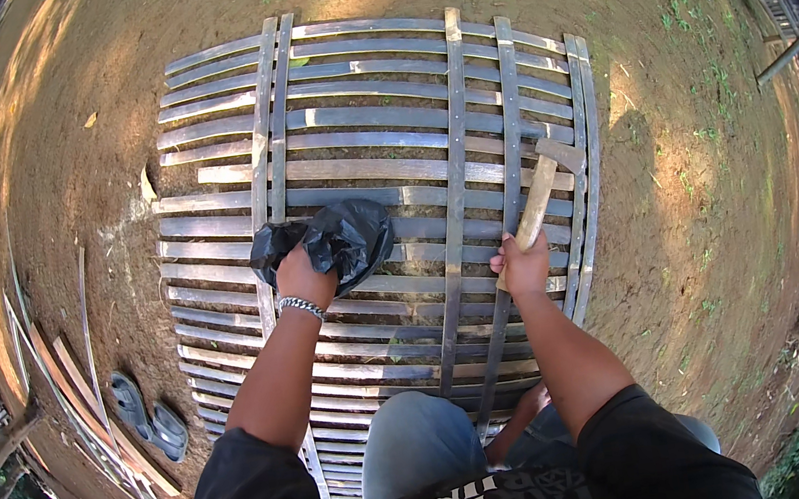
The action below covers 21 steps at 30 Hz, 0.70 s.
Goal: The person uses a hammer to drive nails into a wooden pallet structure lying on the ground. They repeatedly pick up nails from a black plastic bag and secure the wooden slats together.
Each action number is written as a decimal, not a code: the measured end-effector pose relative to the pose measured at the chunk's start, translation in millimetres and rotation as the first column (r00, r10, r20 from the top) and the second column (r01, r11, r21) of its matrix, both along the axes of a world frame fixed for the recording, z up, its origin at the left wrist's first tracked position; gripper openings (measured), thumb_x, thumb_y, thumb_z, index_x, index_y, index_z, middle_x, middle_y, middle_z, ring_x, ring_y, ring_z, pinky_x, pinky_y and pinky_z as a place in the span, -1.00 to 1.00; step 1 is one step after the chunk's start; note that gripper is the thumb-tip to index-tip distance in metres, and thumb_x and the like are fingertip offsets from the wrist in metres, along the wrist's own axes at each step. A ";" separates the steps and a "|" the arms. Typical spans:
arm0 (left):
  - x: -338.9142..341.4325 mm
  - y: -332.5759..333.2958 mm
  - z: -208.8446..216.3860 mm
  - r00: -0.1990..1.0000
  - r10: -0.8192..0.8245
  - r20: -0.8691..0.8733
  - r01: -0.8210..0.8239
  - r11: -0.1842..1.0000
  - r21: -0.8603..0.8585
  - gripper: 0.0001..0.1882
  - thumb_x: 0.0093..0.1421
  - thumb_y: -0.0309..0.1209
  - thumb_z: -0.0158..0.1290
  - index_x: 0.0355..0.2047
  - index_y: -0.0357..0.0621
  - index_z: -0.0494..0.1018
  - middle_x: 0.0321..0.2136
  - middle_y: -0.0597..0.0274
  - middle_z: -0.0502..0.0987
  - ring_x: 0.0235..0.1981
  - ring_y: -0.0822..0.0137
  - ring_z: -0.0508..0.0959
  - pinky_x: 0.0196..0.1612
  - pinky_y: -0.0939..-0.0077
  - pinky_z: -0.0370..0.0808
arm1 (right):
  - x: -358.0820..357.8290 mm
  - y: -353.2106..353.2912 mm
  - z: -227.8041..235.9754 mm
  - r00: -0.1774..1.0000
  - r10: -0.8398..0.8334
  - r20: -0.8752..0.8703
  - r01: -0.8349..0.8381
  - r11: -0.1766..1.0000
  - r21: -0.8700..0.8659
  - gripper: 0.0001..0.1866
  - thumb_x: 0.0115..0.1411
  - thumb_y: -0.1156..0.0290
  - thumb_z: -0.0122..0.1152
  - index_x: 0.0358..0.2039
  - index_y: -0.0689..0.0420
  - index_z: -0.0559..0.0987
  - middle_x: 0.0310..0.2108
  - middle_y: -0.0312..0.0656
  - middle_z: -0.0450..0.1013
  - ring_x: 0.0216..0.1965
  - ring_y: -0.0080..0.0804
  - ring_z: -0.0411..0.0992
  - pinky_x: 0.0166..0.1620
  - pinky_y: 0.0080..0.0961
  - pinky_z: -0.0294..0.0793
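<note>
Bag of black plastic (353,240) was clutched in the left hand (306,277) while the right hand (526,265) clasped a wooden-handled, hammer-like tool (541,194), both above a slatted panel (452,243) on bare earth (674,223). The step looked preparatory; a strike would call for steadying the panel.

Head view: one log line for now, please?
left grip: at black plastic bag, fingers hidden | right grip: holding wooden-handled hammer | below: slatted panel
</note>
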State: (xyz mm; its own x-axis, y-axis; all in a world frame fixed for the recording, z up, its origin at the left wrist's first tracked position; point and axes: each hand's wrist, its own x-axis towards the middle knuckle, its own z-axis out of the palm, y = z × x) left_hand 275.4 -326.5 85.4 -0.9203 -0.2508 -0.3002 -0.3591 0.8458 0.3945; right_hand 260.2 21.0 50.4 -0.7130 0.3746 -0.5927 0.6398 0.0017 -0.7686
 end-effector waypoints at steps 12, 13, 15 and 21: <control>6.6 -1.0 -2.2 0.949 0.185 -0.254 -0.125 0.963 0.237 -0.78 0.08 -0.60 0.09 -0.22 -0.20 0.55 -0.34 -0.23 0.64 -0.23 -0.31 0.63 -0.12 -0.04 0.56 | -2.4 1.0 2.4 0.999 0.013 0.031 -0.013 1.000 0.021 -0.67 0.33 0.49 0.26 -0.04 0.22 0.30 -0.44 -0.14 0.50 -0.62 -0.43 0.52 -0.59 -0.49 0.59; 8.5 -0.9 -2.1 0.948 0.194 -0.254 -0.131 0.960 0.247 -0.78 0.09 -0.61 0.09 -0.22 -0.20 0.54 -0.37 -0.21 0.64 -0.26 -0.29 0.63 -0.15 0.00 0.56 | -2.4 0.5 3.0 0.999 0.012 0.031 -0.013 1.000 0.021 -0.68 0.33 0.49 0.26 -0.04 0.22 0.30 -0.44 -0.14 0.50 -0.62 -0.43 0.53 -0.59 -0.49 0.59; 8.7 -0.4 6.8 0.944 0.212 -0.253 -0.145 0.955 0.260 -0.77 0.10 -0.63 0.08 -0.21 -0.20 0.52 -0.42 -0.17 0.63 -0.32 -0.25 0.64 -0.22 0.07 0.55 | -1.8 0.1 1.4 0.999 0.008 0.032 -0.009 1.000 0.024 -0.68 0.33 0.48 0.26 -0.07 0.22 0.30 -0.44 -0.14 0.49 -0.62 -0.43 0.53 -0.58 -0.49 0.59; 14.1 -12.3 -1.0 0.932 0.278 -0.233 -0.209 0.936 0.283 -0.67 0.08 -0.69 0.08 -0.11 -0.21 0.49 -0.54 0.04 0.58 -0.50 0.18 0.63 -0.36 0.36 0.51 | -2.2 1.7 3.4 1.000 0.010 0.025 -0.010 1.000 0.005 -0.69 0.32 0.48 0.27 -0.10 0.24 0.31 -0.44 -0.12 0.49 -0.61 -0.42 0.54 -0.58 -0.48 0.59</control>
State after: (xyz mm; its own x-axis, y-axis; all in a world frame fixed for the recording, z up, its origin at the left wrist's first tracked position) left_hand 289.5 -338.8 84.4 -0.8943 -0.4264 -0.1356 -0.3941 0.6070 0.6901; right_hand 258.0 22.7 53.7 -0.7018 0.3708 -0.6082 0.6584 0.0119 -0.7525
